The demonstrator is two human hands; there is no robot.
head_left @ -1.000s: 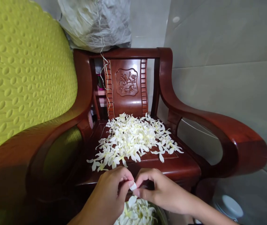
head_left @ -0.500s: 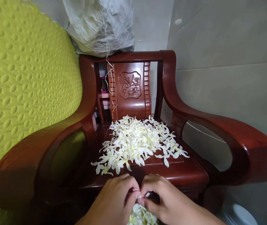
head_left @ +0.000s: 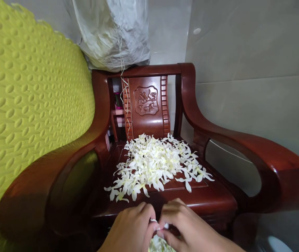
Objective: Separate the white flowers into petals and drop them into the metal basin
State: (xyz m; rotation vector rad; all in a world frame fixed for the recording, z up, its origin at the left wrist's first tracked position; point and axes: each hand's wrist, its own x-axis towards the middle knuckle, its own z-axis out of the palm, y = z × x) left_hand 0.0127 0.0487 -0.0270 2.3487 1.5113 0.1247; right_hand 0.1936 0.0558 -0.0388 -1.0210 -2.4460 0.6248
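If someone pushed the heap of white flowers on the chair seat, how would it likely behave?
The white flowers lie as many thin, separate blooms, so a push would probably scatter them rather than move them as one mass. Their narrow petals look soft and floppy, likely light and easily bruised. The polished chair seat looks smooth, so they may slide readily toward its front edge.

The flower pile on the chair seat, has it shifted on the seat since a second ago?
No. The flower pile keeps its place against the seat's front edge; only the camera moved.
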